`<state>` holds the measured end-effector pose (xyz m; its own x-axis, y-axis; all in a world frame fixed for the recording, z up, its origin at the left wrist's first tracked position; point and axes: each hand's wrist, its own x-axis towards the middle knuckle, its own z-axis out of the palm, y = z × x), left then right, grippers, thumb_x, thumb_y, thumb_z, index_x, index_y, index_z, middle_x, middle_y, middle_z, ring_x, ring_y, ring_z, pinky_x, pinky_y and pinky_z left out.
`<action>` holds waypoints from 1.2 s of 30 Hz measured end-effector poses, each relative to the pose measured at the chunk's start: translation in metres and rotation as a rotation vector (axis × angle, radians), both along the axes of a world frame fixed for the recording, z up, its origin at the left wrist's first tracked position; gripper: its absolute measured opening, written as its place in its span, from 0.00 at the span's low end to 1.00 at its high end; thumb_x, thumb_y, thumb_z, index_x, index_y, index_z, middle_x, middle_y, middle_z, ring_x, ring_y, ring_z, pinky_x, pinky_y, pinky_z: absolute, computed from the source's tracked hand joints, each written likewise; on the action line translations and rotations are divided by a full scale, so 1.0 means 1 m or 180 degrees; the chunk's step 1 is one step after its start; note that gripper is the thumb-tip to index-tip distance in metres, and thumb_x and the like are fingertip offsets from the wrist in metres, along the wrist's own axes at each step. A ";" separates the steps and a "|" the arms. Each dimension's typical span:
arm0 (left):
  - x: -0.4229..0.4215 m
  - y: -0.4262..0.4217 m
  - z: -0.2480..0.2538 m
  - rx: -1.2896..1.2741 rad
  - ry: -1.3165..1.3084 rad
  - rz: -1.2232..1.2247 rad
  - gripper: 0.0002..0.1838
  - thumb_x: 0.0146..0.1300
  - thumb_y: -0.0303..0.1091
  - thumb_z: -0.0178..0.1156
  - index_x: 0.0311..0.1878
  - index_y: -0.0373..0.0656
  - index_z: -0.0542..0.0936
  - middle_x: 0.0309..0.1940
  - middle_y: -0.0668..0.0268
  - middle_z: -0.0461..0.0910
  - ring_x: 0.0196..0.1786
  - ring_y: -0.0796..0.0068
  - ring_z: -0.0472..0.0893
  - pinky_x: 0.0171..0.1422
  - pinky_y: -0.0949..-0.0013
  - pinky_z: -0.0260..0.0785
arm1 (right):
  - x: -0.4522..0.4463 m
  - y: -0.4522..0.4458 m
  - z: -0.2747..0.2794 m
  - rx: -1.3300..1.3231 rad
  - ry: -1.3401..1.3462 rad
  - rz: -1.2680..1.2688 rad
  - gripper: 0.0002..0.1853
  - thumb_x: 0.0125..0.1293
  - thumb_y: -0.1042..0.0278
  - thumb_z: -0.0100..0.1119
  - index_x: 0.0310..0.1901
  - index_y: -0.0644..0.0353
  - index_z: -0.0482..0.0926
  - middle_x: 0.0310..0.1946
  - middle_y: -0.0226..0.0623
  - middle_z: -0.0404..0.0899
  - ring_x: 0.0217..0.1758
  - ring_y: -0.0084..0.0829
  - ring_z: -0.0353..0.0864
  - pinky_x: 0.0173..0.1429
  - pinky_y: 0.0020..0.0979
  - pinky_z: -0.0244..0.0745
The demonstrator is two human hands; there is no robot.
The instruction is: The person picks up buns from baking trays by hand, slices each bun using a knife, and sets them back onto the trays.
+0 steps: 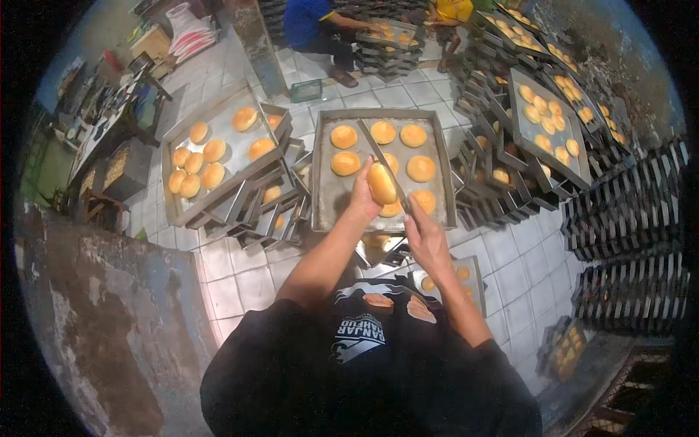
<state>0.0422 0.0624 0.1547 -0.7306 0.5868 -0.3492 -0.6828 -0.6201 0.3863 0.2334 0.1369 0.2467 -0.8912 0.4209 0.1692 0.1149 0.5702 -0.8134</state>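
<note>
Over a metal baking tray (332,197) of golden round buns, my left hand (363,195) is closed around one bun (381,183), tipped on its side. My right hand (426,239) grips the handle of a long knife (375,149). The blade runs from that hand up and to the left, along the right side of the held bun. Whether the edge is in the bun I cannot tell. Several buns lie on the tray, among them one bun (421,168) to the right of the blade and another (345,164) left of it.
To the left, a tray (234,149) of buns tops a stack of trays. More stacked trays stand right, one tray (575,149) tilted. Dark stacked pans (630,197) line the right wall. At the back, a person in blue (309,22) and one in yellow (451,14) sit by another tray.
</note>
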 end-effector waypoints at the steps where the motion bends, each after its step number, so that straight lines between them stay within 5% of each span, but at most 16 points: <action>1: -0.001 -0.001 -0.001 -0.0012 -0.0003 -0.0028 0.20 0.74 0.55 0.60 0.50 0.48 0.83 0.40 0.67 0.86 0.43 0.69 0.86 0.53 0.62 0.80 | -0.009 0.001 0.002 0.0140 0.0070 0.0012 0.24 0.74 0.68 0.58 0.69 0.63 0.75 0.43 0.65 0.84 0.45 0.58 0.87 0.49 0.48 0.80; 8: -0.043 -0.032 0.000 -0.0110 0.0119 0.0359 0.15 0.73 0.55 0.62 0.44 0.53 0.81 0.35 0.73 0.84 0.37 0.75 0.84 0.45 0.65 0.79 | 0.028 -0.011 0.007 0.0277 -0.0090 0.0121 0.24 0.72 0.67 0.59 0.68 0.61 0.76 0.40 0.64 0.84 0.44 0.61 0.85 0.48 0.50 0.79; 16: -0.013 -0.023 -0.003 -0.0254 0.0311 0.0398 0.25 0.70 0.62 0.63 0.50 0.48 0.78 0.40 0.70 0.82 0.40 0.75 0.83 0.45 0.66 0.80 | -0.020 -0.019 0.020 0.0093 -0.0573 -0.0035 0.24 0.74 0.64 0.58 0.69 0.60 0.75 0.41 0.63 0.84 0.45 0.57 0.87 0.49 0.44 0.79; 20: -0.042 -0.042 -0.007 -0.0450 0.0158 0.0564 0.29 0.69 0.65 0.62 0.52 0.47 0.77 0.40 0.69 0.82 0.40 0.75 0.83 0.45 0.65 0.80 | 0.016 -0.021 0.025 0.0352 -0.0460 0.0143 0.23 0.73 0.67 0.59 0.68 0.59 0.76 0.35 0.62 0.83 0.40 0.61 0.85 0.45 0.50 0.79; 25: -0.014 -0.029 -0.017 -0.0910 0.0557 0.0254 0.36 0.68 0.73 0.56 0.56 0.47 0.77 0.42 0.70 0.81 0.47 0.74 0.82 0.55 0.64 0.78 | -0.003 -0.021 0.009 0.0176 -0.0402 0.0058 0.23 0.72 0.68 0.59 0.68 0.60 0.76 0.35 0.60 0.84 0.39 0.61 0.85 0.45 0.50 0.79; 36: -0.041 -0.044 -0.032 -0.0730 0.0307 0.0586 0.36 0.71 0.71 0.54 0.59 0.45 0.76 0.48 0.66 0.81 0.52 0.71 0.83 0.58 0.59 0.79 | 0.027 -0.018 0.004 0.0160 -0.0548 0.0230 0.24 0.72 0.67 0.60 0.68 0.61 0.75 0.36 0.62 0.84 0.41 0.62 0.85 0.46 0.52 0.79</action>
<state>0.0011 0.0186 0.1227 -0.8535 0.3554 -0.3812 -0.5205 -0.6192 0.5880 0.2601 0.1193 0.2506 -0.9364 0.3495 0.0306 0.2072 0.6213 -0.7556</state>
